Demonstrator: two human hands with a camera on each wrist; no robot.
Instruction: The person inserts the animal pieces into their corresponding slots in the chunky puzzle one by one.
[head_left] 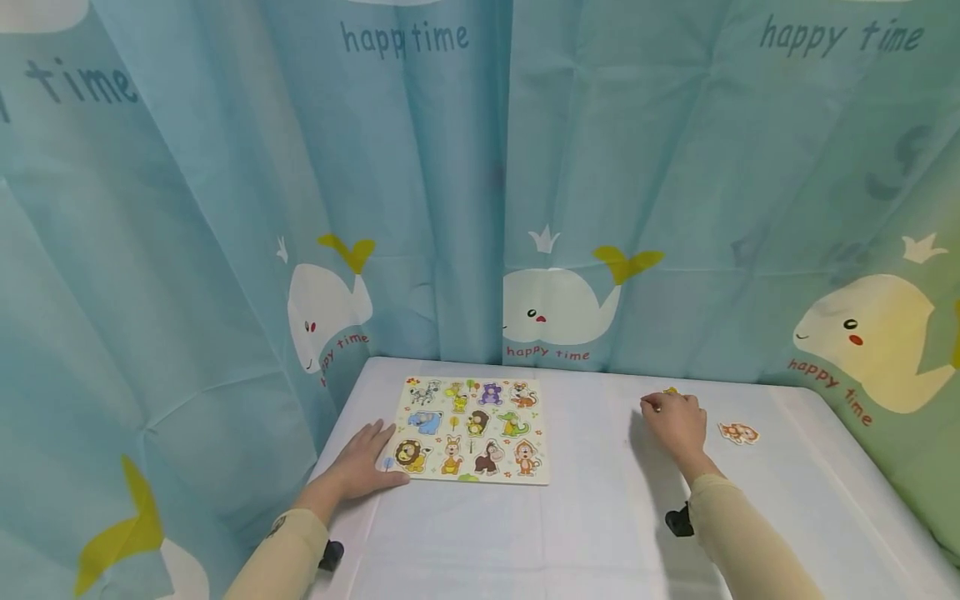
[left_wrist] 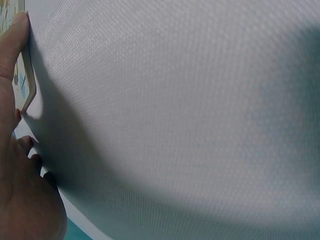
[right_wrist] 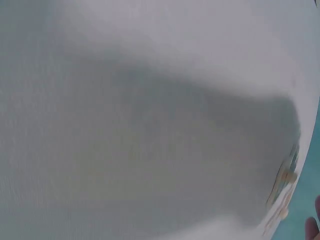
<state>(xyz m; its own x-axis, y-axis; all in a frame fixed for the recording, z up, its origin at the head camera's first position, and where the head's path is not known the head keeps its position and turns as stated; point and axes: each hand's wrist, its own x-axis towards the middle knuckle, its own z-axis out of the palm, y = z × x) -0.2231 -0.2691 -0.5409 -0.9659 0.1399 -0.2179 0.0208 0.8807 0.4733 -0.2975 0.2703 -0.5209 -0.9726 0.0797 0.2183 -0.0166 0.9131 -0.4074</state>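
An animal puzzle board [head_left: 471, 479] lies on the table's left half, its printed animals facing up. My left hand [head_left: 362, 462] rests at its lower left corner, thumb along the front edge and fingers spread by the left side. In the left wrist view the thumb [left_wrist: 12, 45] touches the board's edge. My right hand [head_left: 675, 427] is low over the table's right half, fingers bent; I cannot tell whether they pinch anything. A small yellow piece [head_left: 670, 390] shows just behind it. To its right lies a monkey-like cutout piece [head_left: 738, 432].
A white cloth covers the table [head_left: 585, 517]. Blue curtains [head_left: 450, 167] with whale prints hang along the back and left. Small knobs stand on puzzle pieces [right_wrist: 282, 182] at the right edge of the right wrist view. A black strap-on device [head_left: 680, 521] sits under the right wrist.
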